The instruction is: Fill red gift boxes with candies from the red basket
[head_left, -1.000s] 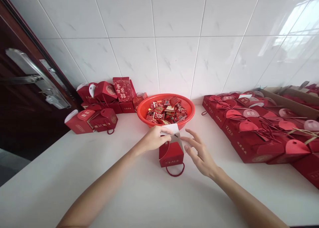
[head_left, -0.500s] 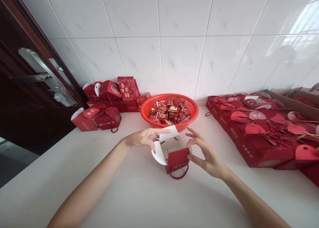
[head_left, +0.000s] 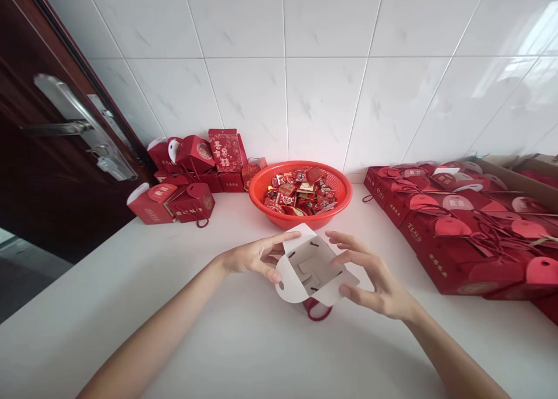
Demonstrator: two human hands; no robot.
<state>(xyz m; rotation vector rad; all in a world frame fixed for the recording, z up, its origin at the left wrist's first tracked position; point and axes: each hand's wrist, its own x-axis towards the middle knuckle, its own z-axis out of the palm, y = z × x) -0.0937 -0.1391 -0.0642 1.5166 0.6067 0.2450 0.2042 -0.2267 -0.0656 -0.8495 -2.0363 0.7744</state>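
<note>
An open red gift box with a white inside stands on the white table, its flaps spread out. A dark red cord handle loops out at its near side. My left hand holds the box at its left, the thumb by the rounded flap and the index finger along the far flap. At the right side, my right hand has its fingers apart, with the thumb at the near flap and the fingertips over the right edge. Just behind stands a red plastic basket of wrapped candies.
Several closed red boxes are grouped at the back left, by a dark door with a metal handle. Rows of red boxes fill the right side, a cardboard carton behind them. A tiled wall rises at the back.
The near flap, upright and showing its red face before, now leans outward with its white side up. My right thumb has come down with it, and more of the box's inside shows.
</note>
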